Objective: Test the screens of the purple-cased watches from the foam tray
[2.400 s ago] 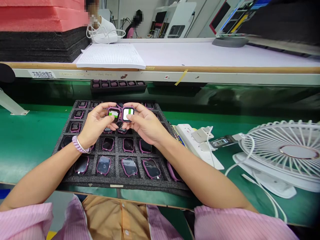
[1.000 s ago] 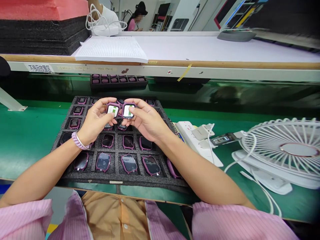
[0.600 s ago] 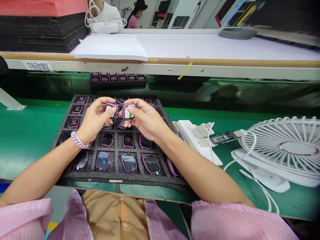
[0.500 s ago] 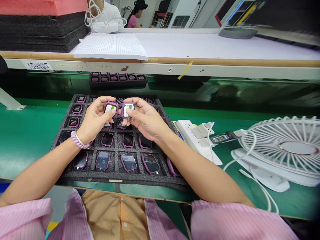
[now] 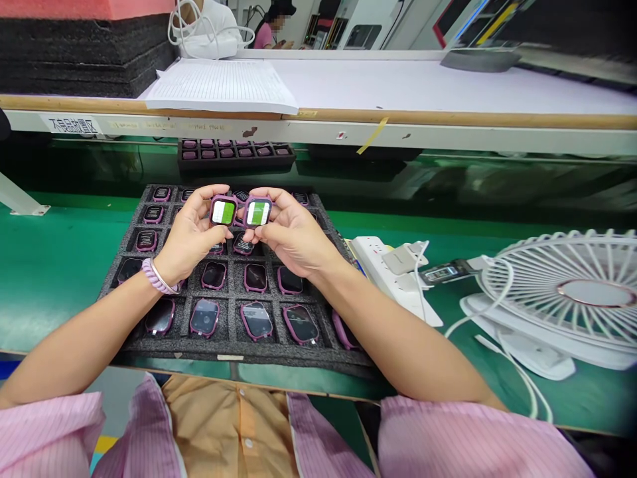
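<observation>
Side by side above the foam tray, my two hands hold up a pair of smartwatch cases without straps. My left hand grips a purple smartwatch with a lit green and white screen, its thumb at the lower edge. In my right hand is a second purple smartwatch, also lit green and white, the thumb just below its screen. Beneath lies a dark grey foam tray with purple watches in its compartments; the far ones show lit text, the near ones look dark. My hands hide part of the far rows.
Farther back sits a smaller black tray of purple pieces under a shelf. Papers and a white cable lie on the shelf. To the right are a power strip with plugs and a white fan. Another person is in the background.
Both thumbs have slid down off the watch screens to the lower edges, uncovering the screens. The displays now show larger green areas. Both watches stay held in the same place.
</observation>
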`<state>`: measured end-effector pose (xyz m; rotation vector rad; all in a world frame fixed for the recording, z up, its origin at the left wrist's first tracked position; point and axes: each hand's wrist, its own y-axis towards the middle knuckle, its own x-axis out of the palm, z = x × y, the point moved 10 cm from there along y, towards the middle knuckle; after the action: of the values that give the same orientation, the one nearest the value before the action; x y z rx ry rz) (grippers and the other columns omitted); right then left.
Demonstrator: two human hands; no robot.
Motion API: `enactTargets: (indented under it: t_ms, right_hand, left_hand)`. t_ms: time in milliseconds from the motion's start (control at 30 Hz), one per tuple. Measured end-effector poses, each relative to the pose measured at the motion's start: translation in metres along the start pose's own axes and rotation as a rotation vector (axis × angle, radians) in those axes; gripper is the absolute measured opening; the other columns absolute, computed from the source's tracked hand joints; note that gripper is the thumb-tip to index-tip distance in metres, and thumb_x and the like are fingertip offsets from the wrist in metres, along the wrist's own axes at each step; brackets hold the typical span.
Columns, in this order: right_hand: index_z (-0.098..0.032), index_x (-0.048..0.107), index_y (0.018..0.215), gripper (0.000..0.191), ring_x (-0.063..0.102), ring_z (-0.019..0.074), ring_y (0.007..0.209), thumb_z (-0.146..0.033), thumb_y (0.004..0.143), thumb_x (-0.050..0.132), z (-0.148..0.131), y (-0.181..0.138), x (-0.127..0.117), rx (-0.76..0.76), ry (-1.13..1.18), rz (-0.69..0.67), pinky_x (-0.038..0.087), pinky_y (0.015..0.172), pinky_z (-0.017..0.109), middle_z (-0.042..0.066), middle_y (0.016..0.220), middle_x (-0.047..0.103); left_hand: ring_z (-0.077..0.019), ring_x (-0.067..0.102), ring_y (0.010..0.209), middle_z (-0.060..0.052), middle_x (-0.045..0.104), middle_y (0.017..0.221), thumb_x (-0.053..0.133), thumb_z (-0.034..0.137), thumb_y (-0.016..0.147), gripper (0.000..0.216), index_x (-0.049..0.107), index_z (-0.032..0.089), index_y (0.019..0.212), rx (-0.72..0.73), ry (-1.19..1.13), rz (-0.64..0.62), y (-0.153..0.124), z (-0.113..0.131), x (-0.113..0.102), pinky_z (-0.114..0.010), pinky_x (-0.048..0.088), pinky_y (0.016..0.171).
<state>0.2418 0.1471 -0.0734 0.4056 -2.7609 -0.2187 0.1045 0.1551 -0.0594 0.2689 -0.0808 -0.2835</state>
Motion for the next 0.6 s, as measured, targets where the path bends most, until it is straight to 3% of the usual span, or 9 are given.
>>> enactTargets:
  t_ms: [100, 233, 367, 600]
  right_hand:
    - [-0.021, 0.057, 0.110, 0.048, 0.064, 0.0116, 0.061, -0.036, 0.076, 0.088, 0.0018, 0.0001, -0.0031, 0.019, -0.034, 0.016, 0.052, 0.056, 0.023, -0.001, 0.091, 0.070]
    - [-0.020, 0.057, 0.103, 0.059, 0.059, 0.0109, 0.058, -0.059, 0.076, 0.092, 0.0034, 0.0011, -0.0064, 0.020, -0.063, 0.028, 0.049, 0.052, 0.022, 0.000, 0.085, 0.069]
    - [-0.021, 0.057, 0.108, 0.059, 0.060, 0.0102, 0.059, -0.049, 0.074, 0.097, 0.0033, 0.0013, -0.0070, 0.000, -0.045, 0.020, 0.050, 0.055, 0.021, 0.000, 0.090, 0.071]
    - [-0.024, 0.056, 0.111, 0.062, 0.058, 0.0117, 0.065, -0.037, 0.067, 0.098, 0.0004, 0.0005, -0.0066, -0.018, -0.064, 0.028, 0.052, 0.059, 0.022, 0.000, 0.097, 0.069]
  left_hand:
    - [-0.0071, 0.065, 0.067, -0.002, 0.068, 0.106, 0.073, 0.015, 0.071, 0.052, 0.058, 0.021, 0.120, -0.032, -0.007, 0.026, -0.0012, 0.0012, -0.0011, -0.019, 0.058, 0.063]
    - [-0.0072, 0.065, 0.058, 0.000, 0.067, 0.095, 0.075, 0.032, 0.082, 0.035, 0.060, 0.019, 0.112, -0.065, -0.031, 0.058, -0.0012, 0.0004, -0.0039, -0.020, 0.057, 0.056]
    - [-0.0072, 0.066, 0.056, 0.001, 0.068, 0.093, 0.078, 0.036, 0.083, 0.036, 0.060, 0.019, 0.108, -0.057, -0.035, 0.063, -0.0006, 0.0005, -0.0056, -0.019, 0.056, 0.053]
    - [-0.0077, 0.070, 0.064, 0.000, 0.067, 0.100, 0.072, 0.016, 0.079, 0.044, 0.057, 0.020, 0.120, -0.042, -0.055, 0.038, -0.0016, 0.0031, -0.0027, -0.019, 0.060, 0.061]
